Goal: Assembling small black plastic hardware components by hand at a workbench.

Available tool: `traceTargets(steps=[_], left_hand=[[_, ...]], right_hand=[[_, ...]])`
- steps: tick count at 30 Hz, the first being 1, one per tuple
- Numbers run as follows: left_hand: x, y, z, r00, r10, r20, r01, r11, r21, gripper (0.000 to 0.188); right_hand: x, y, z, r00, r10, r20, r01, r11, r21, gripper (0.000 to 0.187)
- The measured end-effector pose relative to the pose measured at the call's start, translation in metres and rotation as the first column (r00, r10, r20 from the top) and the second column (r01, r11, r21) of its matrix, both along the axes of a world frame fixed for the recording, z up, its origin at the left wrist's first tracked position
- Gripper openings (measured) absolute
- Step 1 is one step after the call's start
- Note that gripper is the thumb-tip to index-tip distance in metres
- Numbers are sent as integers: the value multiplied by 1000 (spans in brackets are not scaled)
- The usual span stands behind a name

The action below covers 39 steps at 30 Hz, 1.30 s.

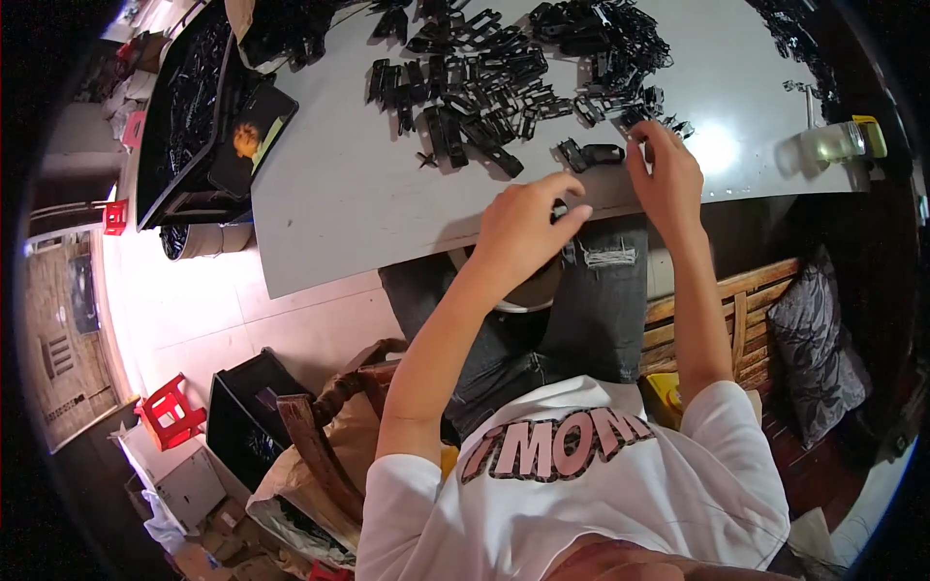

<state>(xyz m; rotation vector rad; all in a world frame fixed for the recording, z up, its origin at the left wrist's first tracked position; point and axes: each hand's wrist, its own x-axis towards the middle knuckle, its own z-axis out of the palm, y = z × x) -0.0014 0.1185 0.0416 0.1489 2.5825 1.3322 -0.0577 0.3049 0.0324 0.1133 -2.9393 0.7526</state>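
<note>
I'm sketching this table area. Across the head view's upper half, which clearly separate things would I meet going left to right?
Small red object, black bin, left hand, right hand, clear container with a yellow end.

Parts (pixel 513 76) heaped on counter (pixel 339 194), centre to far edge; jar (pixel 835 144) at right; crate (pixel 201 153) beyond left edge.

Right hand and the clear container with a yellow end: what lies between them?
Head view: bare grey tabletop with bright glare between right hand and container.

Shot by head-worn fisheye, faced down: left hand (pixel 525 223), right hand (pixel 671 182) and table (pixel 329 184) framed close, floor (pixel 199 310) farther.
</note>
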Motion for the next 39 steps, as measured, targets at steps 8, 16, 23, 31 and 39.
traceTargets(steps=[8,16,23,31,39], left_hand=[[8,-7,-14,997,73,-14,-70,987,146,22],[28,-31,-21,981,189,-51,-172,956,237,30],[28,-39,-27,976,219,9,-208,912,353,32],[28,-42,-38,963,271,-18,-253,921,295,27],[29,-35,-47,933,310,-180,-239,912,334,27]], right_hand=[[16,-10,-10,970,181,-162,-169,982,85,24],[18,-45,-4,985,135,-105,-129,990,66,24],[11,-51,-13,995,95,-13,-92,984,150,23],[26,-51,9,819,573,-17,-548,773,-321,27],[42,-58,9,790,609,-66,-612,780,-127,30]])
